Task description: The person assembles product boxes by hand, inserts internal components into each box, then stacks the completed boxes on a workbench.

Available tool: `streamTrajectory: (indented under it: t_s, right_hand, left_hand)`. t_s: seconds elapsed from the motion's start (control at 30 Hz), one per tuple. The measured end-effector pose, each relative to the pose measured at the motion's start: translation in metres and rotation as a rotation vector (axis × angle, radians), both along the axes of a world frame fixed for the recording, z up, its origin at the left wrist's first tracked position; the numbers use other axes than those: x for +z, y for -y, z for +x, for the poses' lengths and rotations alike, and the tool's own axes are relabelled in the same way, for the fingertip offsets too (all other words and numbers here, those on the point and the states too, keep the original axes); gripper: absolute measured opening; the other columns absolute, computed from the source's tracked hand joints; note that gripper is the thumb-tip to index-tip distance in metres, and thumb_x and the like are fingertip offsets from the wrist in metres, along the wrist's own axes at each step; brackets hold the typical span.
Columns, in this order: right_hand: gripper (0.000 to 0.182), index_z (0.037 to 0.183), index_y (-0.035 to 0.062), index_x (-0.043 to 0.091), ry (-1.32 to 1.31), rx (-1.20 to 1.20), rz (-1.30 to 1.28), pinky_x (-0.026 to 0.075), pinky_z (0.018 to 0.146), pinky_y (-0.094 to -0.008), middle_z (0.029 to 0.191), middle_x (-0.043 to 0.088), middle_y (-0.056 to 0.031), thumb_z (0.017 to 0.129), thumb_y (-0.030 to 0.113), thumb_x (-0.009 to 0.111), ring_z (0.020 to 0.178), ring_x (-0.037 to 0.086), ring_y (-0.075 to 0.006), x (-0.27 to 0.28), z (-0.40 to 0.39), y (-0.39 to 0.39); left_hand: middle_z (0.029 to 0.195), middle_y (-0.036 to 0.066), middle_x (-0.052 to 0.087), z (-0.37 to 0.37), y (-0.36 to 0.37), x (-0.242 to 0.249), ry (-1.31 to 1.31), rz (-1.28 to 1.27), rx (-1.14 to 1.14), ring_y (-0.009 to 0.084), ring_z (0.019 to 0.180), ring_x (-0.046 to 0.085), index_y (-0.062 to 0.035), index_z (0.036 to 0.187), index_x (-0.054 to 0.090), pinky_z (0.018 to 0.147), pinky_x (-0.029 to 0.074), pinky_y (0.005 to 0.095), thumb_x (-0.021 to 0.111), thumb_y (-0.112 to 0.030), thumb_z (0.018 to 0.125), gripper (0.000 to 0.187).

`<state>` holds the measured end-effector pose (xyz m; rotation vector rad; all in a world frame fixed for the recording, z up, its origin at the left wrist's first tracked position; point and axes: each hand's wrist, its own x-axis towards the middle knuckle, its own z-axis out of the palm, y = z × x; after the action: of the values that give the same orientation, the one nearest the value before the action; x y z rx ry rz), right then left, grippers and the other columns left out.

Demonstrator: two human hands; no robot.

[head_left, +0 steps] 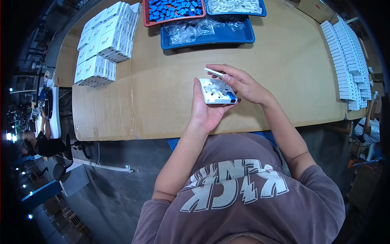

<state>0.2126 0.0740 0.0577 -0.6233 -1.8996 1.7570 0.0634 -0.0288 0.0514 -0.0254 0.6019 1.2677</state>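
Two hands over cardboard-covered table (170, 93), left hand (205, 110) cradling white plastic base (217, 91), right hand (241, 83) pinching white cover (214, 72)

Left hand (205, 110) cradles an open white box (217, 92) holding a small blue part (231, 96); right hand (239, 83) rests on it, pinching a white lid (214, 72). Beyond, trays: blue tray (227, 37), red tray (174, 19); stacked white cartons (106, 42) far left.

Both forearms reach forward from the body and meet in front of the chest. The left hand (205, 110) is turned palm up, fingers (198, 87) curled upward in a cradling grip. The right hand (243, 85) comes in from the right, wrist bent, its fingers (221, 68) stretched leftward and pinched together
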Motion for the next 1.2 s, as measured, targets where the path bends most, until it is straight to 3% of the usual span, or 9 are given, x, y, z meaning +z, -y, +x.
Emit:
streamTrajectory:
  t_s: [0.23,0.5,0.8,0.9,1.2]
  right_hand:
    - [0.047,0.148,0.0073,0.056,0.101,0.046,0.087,0.044,0.109,-0.035,0.144,0.058,-0.0117,0.109,0.034,0.053,0.125,0.059,-0.0231,-0.004,-0.001,0.002]
    - [0.045,0.143,0.0049,0.06,0.143,0.092,-0.073,0.046,0.108,-0.0346,0.135,0.066,-0.0107,0.108,0.032,0.056,0.124,0.06,-0.0199,-0.004,-0.004,0.002]
    - [0.045,0.138,0.0047,0.067,0.13,0.15,-0.214,0.049,0.103,-0.0324,0.13,0.071,-0.0101,0.102,0.031,0.065,0.115,0.064,-0.0162,-0.011,0.002,-0.021]
    - [0.044,0.135,0.006,0.069,0.104,0.129,-0.228,0.051,0.098,-0.0299,0.124,0.074,-0.009,0.101,0.033,0.066,0.109,0.066,-0.0142,-0.02,-0.001,-0.022]
    - [0.044,0.132,0.0091,0.072,0.201,0.106,-0.187,0.052,0.086,-0.0271,0.111,0.077,-0.0059,0.102,0.041,0.066,0.096,0.064,-0.0093,-0.014,-0.005,-0.017]
  left_hand:
    - [0.151,0.015,0.049,0.003,-0.003,-0.005,0.022,-0.052,0.023,0.0336,0.139,0.051,-0.013,0.153,0.04,0.115,0.042,0.0598,0.025,-0.068,0.107,0.073]
    - [0.149,0.013,0.051,0.006,-0.003,-0.008,0.037,-0.119,0.017,0.0323,0.137,0.051,-0.0149,0.151,0.042,0.114,0.043,0.0578,0.025,-0.067,0.107,0.07]
    - [0.132,0.013,0.057,0.003,-0.014,-0.019,0.048,-0.144,-0.044,0.0303,0.113,0.061,-0.014,0.145,0.046,0.099,0.051,0.0559,0.019,-0.067,0.107,0.071]
    - [0.133,0.014,0.06,0.006,-0.013,-0.016,0.016,-0.17,-0.006,0.0325,0.116,0.062,-0.0129,0.139,0.052,0.1,0.053,0.0562,0.034,-0.064,0.106,0.063]
    - [0.127,0.014,0.064,-0.002,-0.011,-0.029,0.1,-0.133,-0.033,0.0341,0.113,0.064,-0.0109,0.138,0.054,0.098,0.054,0.0534,0.041,-0.063,0.105,0.063]
